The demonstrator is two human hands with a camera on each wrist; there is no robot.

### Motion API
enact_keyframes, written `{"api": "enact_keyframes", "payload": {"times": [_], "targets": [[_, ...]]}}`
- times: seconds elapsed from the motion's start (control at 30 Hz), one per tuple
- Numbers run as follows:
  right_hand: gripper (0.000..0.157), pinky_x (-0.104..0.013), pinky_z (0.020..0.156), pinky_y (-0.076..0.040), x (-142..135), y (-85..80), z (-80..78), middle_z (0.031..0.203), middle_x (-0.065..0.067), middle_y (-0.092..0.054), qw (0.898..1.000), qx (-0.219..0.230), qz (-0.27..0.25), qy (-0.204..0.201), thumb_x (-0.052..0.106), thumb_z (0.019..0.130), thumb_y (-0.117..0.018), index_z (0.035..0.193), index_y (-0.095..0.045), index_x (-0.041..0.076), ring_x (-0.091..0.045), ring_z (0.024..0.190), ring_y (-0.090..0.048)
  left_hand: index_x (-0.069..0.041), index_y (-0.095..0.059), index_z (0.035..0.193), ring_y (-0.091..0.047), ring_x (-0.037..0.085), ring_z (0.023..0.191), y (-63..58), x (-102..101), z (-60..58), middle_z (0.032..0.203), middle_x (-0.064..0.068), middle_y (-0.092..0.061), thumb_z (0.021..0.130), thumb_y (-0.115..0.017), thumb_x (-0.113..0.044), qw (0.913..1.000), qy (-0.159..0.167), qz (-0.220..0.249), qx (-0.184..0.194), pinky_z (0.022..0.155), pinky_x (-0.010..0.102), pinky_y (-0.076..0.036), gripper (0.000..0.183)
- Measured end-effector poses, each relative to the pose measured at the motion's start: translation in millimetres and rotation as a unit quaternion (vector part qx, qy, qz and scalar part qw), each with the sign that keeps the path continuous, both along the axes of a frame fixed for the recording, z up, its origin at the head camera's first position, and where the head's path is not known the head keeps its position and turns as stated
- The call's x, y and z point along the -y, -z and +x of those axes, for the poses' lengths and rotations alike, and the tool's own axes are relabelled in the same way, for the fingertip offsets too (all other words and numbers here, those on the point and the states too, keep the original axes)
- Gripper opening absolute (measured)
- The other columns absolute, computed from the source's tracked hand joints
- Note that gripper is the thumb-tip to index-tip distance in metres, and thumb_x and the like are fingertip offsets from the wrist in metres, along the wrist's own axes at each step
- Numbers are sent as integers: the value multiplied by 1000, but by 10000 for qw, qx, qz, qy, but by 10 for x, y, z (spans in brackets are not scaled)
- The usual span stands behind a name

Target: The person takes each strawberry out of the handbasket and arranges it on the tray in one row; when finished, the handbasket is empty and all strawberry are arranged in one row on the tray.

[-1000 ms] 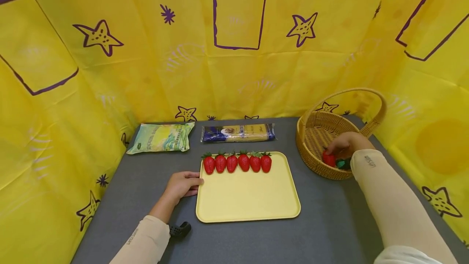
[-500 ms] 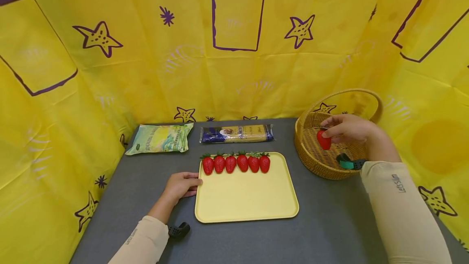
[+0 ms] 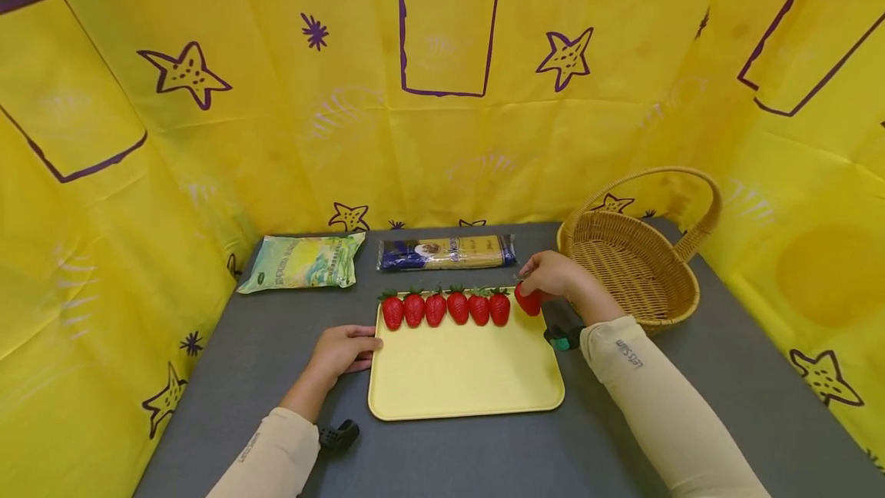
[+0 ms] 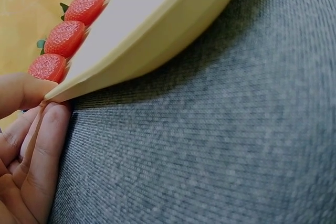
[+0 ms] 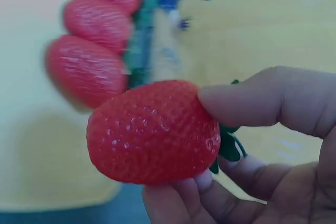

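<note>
A pale yellow tray (image 3: 466, 375) lies on the grey table, with several red strawberries (image 3: 458, 307) in a row along its far edge, leaves pointing away. My left hand (image 3: 344, 350) pinches the tray's left rim between thumb and fingers, as the left wrist view shows. At the tray's far right corner my right hand (image 3: 556, 277) holds another strawberry (image 5: 155, 132), thumb on one side and fingers on the other near its green leaves. That strawberry is just right of the row's end, its tip toward the tray.
A wicker basket (image 3: 684, 310) with a tall handle stands right of the tray, no fruit showing inside. Behind the tray lies a long blue and yellow packet (image 3: 448, 252); a pale green soft pack (image 3: 304, 260) lies at the back left. Yellow printed cloth (image 3: 449, 152) surrounds the table.
My right hand has lifted a strawberry out of the basket and carried it left to the tray's far right corner. My left hand has stayed on the tray's rim.
</note>
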State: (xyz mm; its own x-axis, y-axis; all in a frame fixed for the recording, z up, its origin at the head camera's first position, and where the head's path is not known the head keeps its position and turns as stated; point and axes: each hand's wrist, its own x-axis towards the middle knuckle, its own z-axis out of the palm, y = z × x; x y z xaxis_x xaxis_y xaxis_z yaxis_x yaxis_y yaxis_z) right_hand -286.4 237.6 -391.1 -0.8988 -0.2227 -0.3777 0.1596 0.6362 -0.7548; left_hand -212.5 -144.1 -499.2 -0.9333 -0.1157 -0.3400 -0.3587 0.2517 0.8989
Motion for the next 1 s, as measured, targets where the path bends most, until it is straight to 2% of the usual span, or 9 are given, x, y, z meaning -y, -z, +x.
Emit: {"api": "enact_keyframes", "payload": {"times": [0.2, 0.3, 0.47, 0.6, 0.77, 0.9, 1.0], "targets": [[23, -44, 74, -58, 109, 320, -124, 95, -13, -61, 9971, -21, 471, 592, 5, 77, -73, 95, -61, -3, -24, 79, -59, -1, -71, 114, -68, 18, 72, 14, -12, -16, 89, 8, -71, 81, -80, -14, 10000, -16, 43, 28, 65, 33, -60, 37], [14, -42, 70, -57, 115, 401, -158, 90, -11, -59, 9954, -16, 621, 733, 5, 76, -71, 84, -59, 0, -23, 77, -57, -1, -71, 114, -68, 18, 72, 17, -8, -22, 89, 8, -71, 82, -80, -15, 10000, 10, 33, 27, 65, 33, -60, 36], [16, -38, 64, -55, 134, 454, -173, 84, -11, -56, 9941, -105, 787, 744, 4, 76, -69, 75, -53, 4, -23, 68, -52, 0, -71, 114, -68, 19, 72, 2, 12, -18, 89, 8, -71, 81, -80, -14, 9999, 23, 96, 39, 65, 33, -60, 36], [14, -35, 59, -53, 136, 472, -173, 81, -11, -56, 9918, -181, 934, 849, 4, 76, -70, 78, -56, 2, -22, 64, -52, 1, -71, 114, -68, 19, 72, -32, 10, -15, 90, 9, -71, 81, -80, -14, 9999, 66, 113, 49, 65, 33, -60, 37], [20, -30, 55, -52, 148, 490, -158, 89, -13, -59, 9893, -309, 1024, 989, 7, 78, -70, 92, -60, -2, -23, 70, -56, 0, -71, 114, -68, 19, 71, -27, 10, -20, 89, 9, -71, 81, -80, -13, 10000, 34, 72, 57, 64, 33, -60, 36], [25, -29, 56, -52, 162, 498, -137, 97, -15, -60, 9881, -396, 1085, 1018, 9, 80, -70, 100, -61, -4, -26, 77, -59, 0, -71, 113, -68, 19, 71, -8, 11, -21, 88, 8, -71, 81, -80, -13, 10000, 15, 32, 46, 64, 33, -60, 36], [26, -31, 58, -53, 163, 506, -121, 98, -16, -61, 9875, -467, 1136, 989, 9, 81, -70, 101, -61, -4, -27, 78, -60, 0, -71, 114, -68, 19, 71, -1, 9, -22, 88, 8, -71, 81, -80, -13, 10000, 31, 15, 25, 64, 33, -60, 36]]}}
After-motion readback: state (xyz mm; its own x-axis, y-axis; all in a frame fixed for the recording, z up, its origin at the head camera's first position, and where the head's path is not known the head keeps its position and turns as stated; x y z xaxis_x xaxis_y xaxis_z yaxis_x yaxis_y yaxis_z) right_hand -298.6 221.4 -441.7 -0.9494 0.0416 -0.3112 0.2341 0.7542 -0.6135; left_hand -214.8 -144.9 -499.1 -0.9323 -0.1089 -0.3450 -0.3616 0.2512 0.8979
